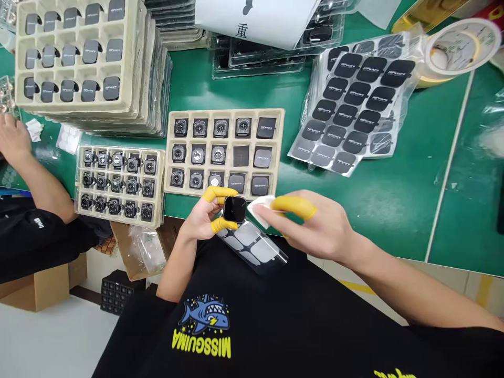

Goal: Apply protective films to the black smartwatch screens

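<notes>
Near the table's front edge, my left hand (pixel 200 216) grips a smartwatch body (pixel 235 209) by its sides, its dark screen facing up. Yellow finger cots cover the finger and thumb on it. My right hand (pixel 315 226), also with yellow finger cots, pinches a folded white wipe (pixel 260 210) just right of the watch, close to its edge. Whether the wipe touches the screen I cannot tell. Below the watch hangs a clear sheet of rounded stickers (pixel 254 244). Just beyond my hands, a beige tray (pixel 224 114) holds watch bodies, several topped with dark square films.
Another watch tray (pixel 118 223) lies to the left, below a tall stack of trays (pixel 74 105). Printed film sheets (pixel 346 115) lie right, beside tape rolls (pixel 460 47). A co-worker's arm (pixel 47 173) rests at the left. White paper (pixel 260 21) covers black packs at the back.
</notes>
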